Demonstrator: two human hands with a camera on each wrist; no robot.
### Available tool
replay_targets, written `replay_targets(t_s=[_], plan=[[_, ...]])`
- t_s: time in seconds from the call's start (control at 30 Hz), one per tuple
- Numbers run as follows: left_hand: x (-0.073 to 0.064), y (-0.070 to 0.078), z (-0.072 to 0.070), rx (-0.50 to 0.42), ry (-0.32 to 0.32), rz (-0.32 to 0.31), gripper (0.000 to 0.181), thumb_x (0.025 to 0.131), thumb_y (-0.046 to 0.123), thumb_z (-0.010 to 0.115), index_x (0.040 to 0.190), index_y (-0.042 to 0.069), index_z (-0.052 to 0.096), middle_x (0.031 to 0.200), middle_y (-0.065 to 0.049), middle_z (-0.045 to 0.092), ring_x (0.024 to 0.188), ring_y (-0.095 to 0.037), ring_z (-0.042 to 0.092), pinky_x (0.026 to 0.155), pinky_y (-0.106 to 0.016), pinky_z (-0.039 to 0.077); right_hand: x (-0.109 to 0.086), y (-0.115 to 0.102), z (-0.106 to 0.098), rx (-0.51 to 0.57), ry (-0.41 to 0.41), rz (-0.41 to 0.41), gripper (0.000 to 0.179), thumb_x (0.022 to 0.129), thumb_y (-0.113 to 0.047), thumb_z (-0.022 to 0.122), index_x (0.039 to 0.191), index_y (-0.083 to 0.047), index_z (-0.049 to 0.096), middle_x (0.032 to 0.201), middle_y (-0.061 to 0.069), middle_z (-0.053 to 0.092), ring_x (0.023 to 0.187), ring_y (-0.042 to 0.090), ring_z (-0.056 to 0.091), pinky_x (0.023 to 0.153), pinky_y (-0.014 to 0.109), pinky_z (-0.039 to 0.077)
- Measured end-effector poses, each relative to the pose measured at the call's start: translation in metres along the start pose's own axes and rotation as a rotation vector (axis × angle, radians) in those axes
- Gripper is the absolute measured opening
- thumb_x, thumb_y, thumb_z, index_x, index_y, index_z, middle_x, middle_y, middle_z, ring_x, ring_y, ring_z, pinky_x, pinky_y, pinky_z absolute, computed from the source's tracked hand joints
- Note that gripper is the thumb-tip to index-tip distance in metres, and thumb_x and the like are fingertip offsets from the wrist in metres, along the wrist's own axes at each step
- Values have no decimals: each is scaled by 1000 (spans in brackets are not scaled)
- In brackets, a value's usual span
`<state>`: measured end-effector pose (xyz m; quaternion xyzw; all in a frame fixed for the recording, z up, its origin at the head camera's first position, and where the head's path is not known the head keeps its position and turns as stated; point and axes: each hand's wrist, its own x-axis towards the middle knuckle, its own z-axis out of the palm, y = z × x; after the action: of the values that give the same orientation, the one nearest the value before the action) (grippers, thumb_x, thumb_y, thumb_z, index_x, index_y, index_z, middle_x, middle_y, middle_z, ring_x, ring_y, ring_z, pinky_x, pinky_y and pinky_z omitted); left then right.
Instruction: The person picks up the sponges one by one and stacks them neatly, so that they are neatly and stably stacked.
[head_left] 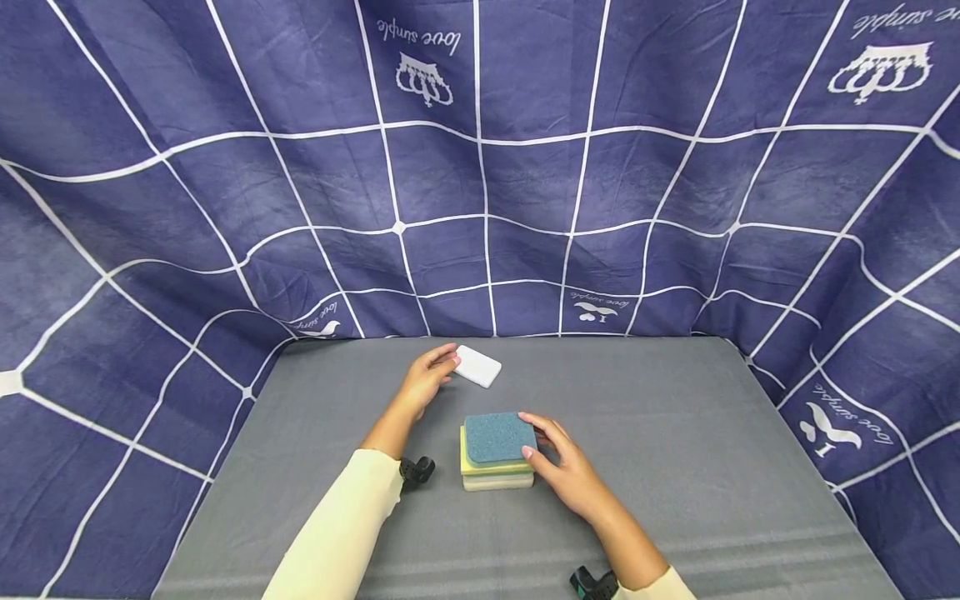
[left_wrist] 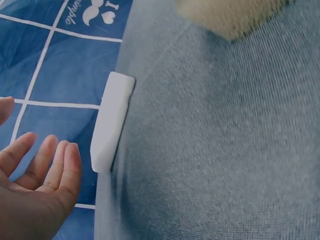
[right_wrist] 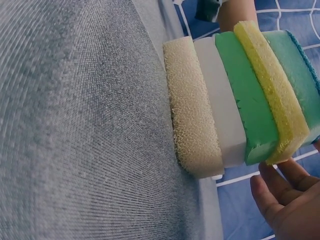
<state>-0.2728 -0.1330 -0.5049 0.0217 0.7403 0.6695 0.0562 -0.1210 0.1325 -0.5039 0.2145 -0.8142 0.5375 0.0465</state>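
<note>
A stack of sponges stands on the grey cloth surface. Its blue-teal top sponge (head_left: 499, 437) lies over a yellow sponge (right_wrist: 272, 92), a green block (right_wrist: 247, 97), a white block (right_wrist: 221, 102) and a beige porous sponge (right_wrist: 192, 107) at the bottom. My right hand (head_left: 570, 471) is at the stack's right side, thumb and fingertips at the top sponge's edge, not wrapped round it. Farther back lies a loose white sponge block (head_left: 477, 367). Beside its left end is my left hand (head_left: 427, 379), fingers loosely extended; in the left wrist view they are apart from the white block (left_wrist: 112, 122).
The grey cloth-covered table (head_left: 660, 433) spreads around the stack. A blue curtain (head_left: 525, 175) with white lines hangs behind it and at both sides. A black wrist device (head_left: 417, 472) is on the left wrist, another (head_left: 592, 583) on the right.
</note>
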Motion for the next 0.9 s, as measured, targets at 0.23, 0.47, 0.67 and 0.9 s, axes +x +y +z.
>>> replay_targets(t_s=[0.23,0.47,0.67,0.9], plan=[[8,-8,0,59,6,-27,53,98,22,65,147,4,51,149,-23,52,132,-32,56,105,-49,50,0,13,1,-1,-1,-8,50,100,-15,63,148,-22,49,148,2,52,133,19,52,106,45,49],[12,-11,-1,96,4,-21,59,98,21,65,150,1,46,153,-22,47,137,-35,51,111,-51,45,0,13,4,-24,18,-32,49,98,-5,62,146,-5,50,145,14,53,131,30,53,103,54,48],[15,-14,-2,87,-3,-35,59,98,20,65,150,2,45,154,-21,47,143,-35,47,115,-50,41,0,13,3,2,11,-30,50,99,-9,63,147,-14,50,146,6,53,133,22,52,105,52,48],[21,-16,-1,53,9,-31,54,100,13,58,150,-1,44,155,-22,45,144,-37,44,117,-52,38,0,12,1,39,-1,-29,49,100,-15,63,147,-21,50,148,3,52,134,19,51,106,51,47]])
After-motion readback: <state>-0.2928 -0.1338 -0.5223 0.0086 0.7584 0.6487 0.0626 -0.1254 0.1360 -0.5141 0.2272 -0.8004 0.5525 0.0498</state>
